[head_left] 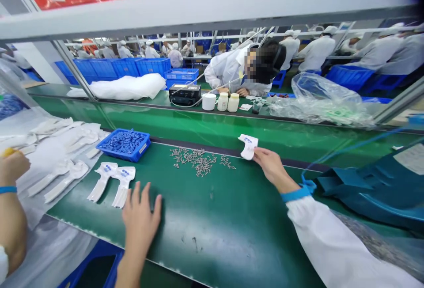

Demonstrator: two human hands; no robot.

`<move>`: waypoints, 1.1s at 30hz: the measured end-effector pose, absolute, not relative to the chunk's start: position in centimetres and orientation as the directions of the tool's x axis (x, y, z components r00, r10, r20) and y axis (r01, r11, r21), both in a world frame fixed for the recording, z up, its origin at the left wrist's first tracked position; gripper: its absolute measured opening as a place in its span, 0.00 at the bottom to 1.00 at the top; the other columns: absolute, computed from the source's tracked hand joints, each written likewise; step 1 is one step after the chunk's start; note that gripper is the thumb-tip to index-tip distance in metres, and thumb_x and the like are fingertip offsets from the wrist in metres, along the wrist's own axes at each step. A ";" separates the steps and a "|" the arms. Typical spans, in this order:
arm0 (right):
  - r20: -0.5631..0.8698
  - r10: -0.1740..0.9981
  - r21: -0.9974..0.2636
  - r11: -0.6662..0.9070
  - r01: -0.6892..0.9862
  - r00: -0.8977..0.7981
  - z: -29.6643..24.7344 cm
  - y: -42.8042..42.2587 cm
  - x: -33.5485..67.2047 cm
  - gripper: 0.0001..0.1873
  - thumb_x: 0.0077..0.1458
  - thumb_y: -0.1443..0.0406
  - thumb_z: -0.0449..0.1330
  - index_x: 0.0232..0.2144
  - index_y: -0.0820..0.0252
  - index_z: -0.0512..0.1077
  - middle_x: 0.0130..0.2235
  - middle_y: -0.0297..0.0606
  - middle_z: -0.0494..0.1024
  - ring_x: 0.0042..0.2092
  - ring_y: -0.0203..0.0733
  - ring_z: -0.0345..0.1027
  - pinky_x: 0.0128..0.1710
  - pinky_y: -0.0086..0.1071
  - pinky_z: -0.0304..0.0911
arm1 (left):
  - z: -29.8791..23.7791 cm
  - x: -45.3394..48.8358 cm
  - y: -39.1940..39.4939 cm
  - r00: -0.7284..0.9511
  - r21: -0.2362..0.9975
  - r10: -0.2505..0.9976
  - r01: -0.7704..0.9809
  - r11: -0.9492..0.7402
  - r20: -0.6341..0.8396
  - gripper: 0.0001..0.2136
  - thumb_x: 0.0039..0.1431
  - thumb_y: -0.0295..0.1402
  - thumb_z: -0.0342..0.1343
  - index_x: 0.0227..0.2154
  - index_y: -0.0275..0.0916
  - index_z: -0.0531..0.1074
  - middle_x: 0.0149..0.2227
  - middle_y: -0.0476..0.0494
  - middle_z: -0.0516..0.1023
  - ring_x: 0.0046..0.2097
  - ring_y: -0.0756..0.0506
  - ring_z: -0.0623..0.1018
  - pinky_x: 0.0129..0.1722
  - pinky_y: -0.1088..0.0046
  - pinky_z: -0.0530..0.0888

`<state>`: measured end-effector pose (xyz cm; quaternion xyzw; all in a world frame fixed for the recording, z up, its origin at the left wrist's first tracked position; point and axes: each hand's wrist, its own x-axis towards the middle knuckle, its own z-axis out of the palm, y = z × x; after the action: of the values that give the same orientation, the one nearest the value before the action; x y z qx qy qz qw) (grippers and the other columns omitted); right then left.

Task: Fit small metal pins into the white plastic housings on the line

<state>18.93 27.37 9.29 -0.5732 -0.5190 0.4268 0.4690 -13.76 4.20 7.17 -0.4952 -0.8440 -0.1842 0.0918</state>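
At the far left edge, a co-worker's hand [13,168] with a blue wristband closes around a small yellow object [8,152]. Beside it, a row of white moulded pieces [74,182] lies on a translucent plastic sheet [49,252]. A blue plastic tray [139,146] holds a heap of small blue parts [124,142] and sits on the green conveyor belt [212,244].

Two white T-shaped pieces [123,186] printed in blue lie side by side on the belt, with their stems pointing toward the person. The person's left hand [139,221] rests just to their right, palm down and fingers spread, holding nothing and not touching them.

Further along the belt, small silvery metal parts [195,161] lie scattered between the two hands, touching neither.

The person's right hand [271,166], with a blue wristband [294,195] and white sleeve [331,244], reaches toward a single matching white piece [247,146]. Its fingertips [254,152] meet the piece's edge, but whether they grip it cannot be told.

Across the belt, a co-worker [232,69] in a white coat leans over a white cup [208,101] and two white bottles [228,102]. A crumpled clear plastic bag [321,102] lies to the right.
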 end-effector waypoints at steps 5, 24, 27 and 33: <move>0.163 0.986 -0.884 0.165 0.438 -0.042 8.2 27.6 18.8 0.11 0.53 0.60 0.60 0.36 0.60 0.76 0.36 0.43 0.80 0.41 0.50 0.74 0.47 0.45 0.67 | 7.1 -19.6 2.9 -0.598 0.071 0.752 0.794 0.604 0.278 0.23 0.68 0.41 0.43 0.59 0.34 0.66 0.64 0.31 0.63 0.66 0.24 0.56 0.59 0.41 0.60; -0.037 0.781 -0.654 0.453 0.606 -0.623 12.4 16.6 19.0 0.11 0.63 0.60 0.52 0.33 0.55 0.73 0.33 0.35 0.77 0.32 0.41 0.69 0.31 0.31 0.61 | 6.0 2.9 0.2 -0.072 0.630 0.959 0.766 -0.124 0.276 0.15 0.64 0.27 0.50 0.52 0.45 0.70 0.56 0.39 0.71 0.55 0.37 0.71 0.50 0.57 0.75; -0.165 0.696 -0.675 0.437 0.594 -0.699 14.1 13.9 19.8 0.09 0.61 0.63 0.54 0.31 0.55 0.73 0.31 0.34 0.77 0.31 0.40 0.68 0.30 0.30 0.59 | 6.8 4.3 0.6 -0.043 0.654 0.960 0.740 -0.155 0.276 0.19 0.63 0.30 0.55 0.56 0.44 0.66 0.55 0.39 0.72 0.54 0.37 0.71 0.51 0.57 0.74; -0.265 0.617 -0.763 0.336 0.552 -0.741 14.6 11.4 20.1 0.09 0.59 0.66 0.55 0.29 0.55 0.73 0.29 0.32 0.76 0.30 0.38 0.67 0.29 0.28 0.58 | 8.5 3.9 0.8 0.020 0.672 0.946 0.699 -0.245 0.323 0.09 0.67 0.25 0.48 0.41 0.43 0.72 0.39 0.44 0.76 0.41 0.43 0.75 0.41 0.66 0.72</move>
<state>20.10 11.44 14.62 -0.3579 -0.8164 0.4518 0.0359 3.93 0.82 8.45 -0.6948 -0.5919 -0.3736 -0.1654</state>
